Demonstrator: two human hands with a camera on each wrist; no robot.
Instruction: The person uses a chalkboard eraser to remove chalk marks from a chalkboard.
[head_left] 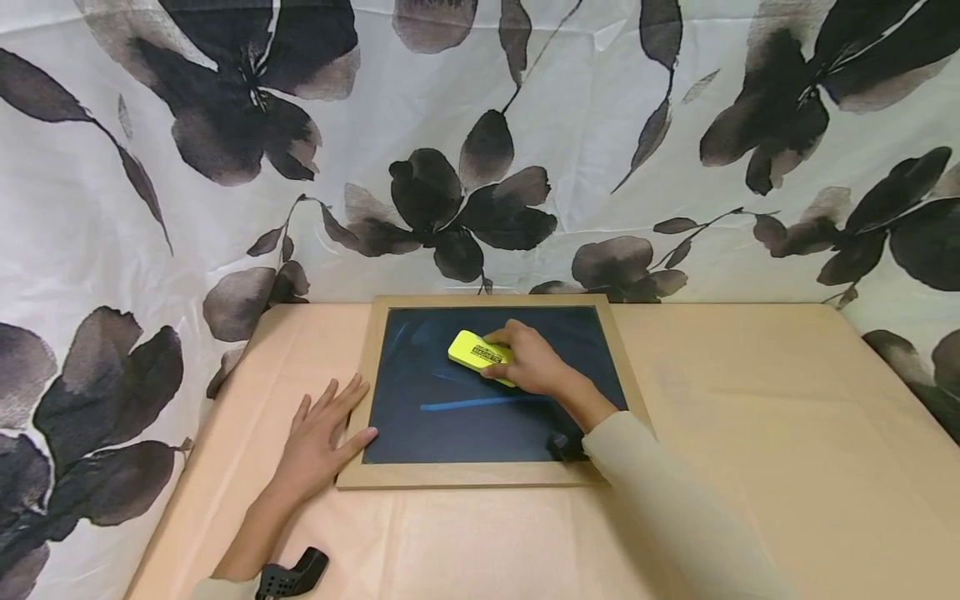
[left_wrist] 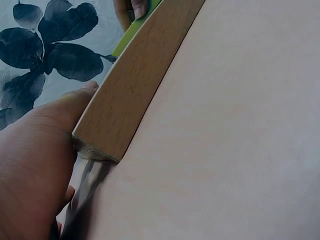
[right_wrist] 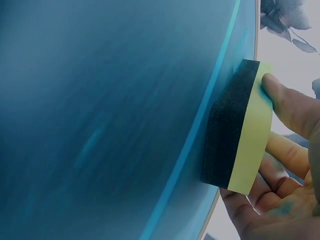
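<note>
A small chalkboard (head_left: 495, 433) in a light wooden frame (head_left: 472, 476) lies on the table. My right hand (head_left: 532, 360) grips a yellow eraser (head_left: 471, 350) over the board's upper middle. In the right wrist view the eraser's dark felt side (right_wrist: 227, 130) faces the board, and blue smudges mark the thumb (right_wrist: 280, 95) and palm. A blue chalk line (head_left: 472, 404) crosses below the eraser, with fainter blue smears above it. My left hand (head_left: 318, 437) rests at the frame's left side, fingers spread and fairly straight, its thumb lying over the frame's edge.
The board lies on a peach-coloured table cover (head_left: 750, 392). Behind it hangs a white cloth with dark flowers (head_left: 592, 100), which also runs down the left side. A black wrist device (head_left: 292, 573) sits on the left wrist, another (head_left: 564, 446) near the right cuff.
</note>
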